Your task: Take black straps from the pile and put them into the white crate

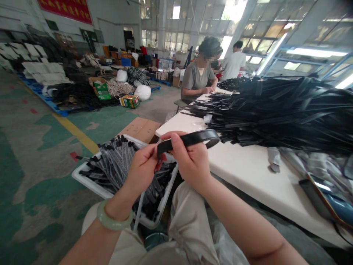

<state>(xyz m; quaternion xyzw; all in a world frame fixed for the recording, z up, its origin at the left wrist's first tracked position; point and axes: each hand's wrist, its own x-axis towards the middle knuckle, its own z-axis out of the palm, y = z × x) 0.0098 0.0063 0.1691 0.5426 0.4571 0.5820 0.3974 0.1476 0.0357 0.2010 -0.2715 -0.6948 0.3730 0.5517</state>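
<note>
2 hands, left (140, 165) and right (190, 163), hold a black strap (193, 138) looping rightward.

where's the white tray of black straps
In the head view, the white rectangular tray of black strips sits low, left of centre, beneath the person's left hand and right hand, which hold a black looped strap, with the white table to its right.

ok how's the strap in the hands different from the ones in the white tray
The strap is bent into a loop; the tray straps lie straight. The strap is a single piece pinched by the left hand and right hand; the tray straps are packed together. Both are long and narrow.
</note>
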